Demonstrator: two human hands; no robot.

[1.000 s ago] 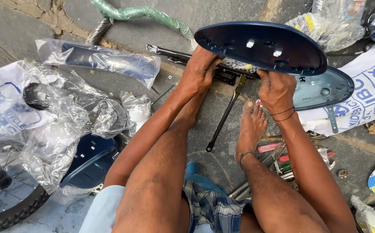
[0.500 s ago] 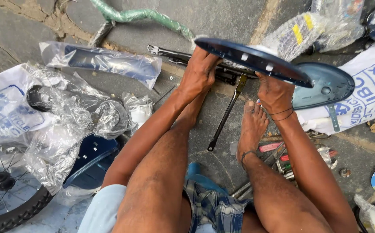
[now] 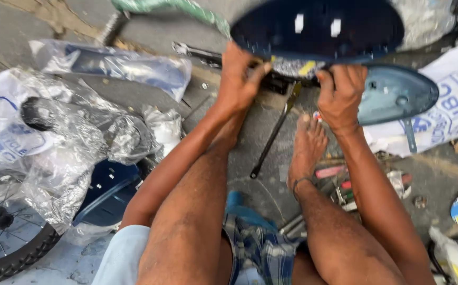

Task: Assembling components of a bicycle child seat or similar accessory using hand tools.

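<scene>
Up at the top of the view, one dark blue oval panel [image 3: 318, 29] with two pale slots is held above the ground, both hands clamped on its lower edge: the left hand [image 3: 241, 79] at the near left rim, the right hand [image 3: 340, 95] at the near right. Just behind the right hand lies a second blue oval panel [image 3: 397, 95] on a white printed sack [image 3: 450, 113]. One black rod [image 3: 273, 132] lies between the hands, beside one bare foot [image 3: 305, 150]. At left are clear plastic wrappings [image 3: 55, 137], a third blue panel [image 3: 107, 192] and one spoked wheel [image 3: 7, 237].
</scene>
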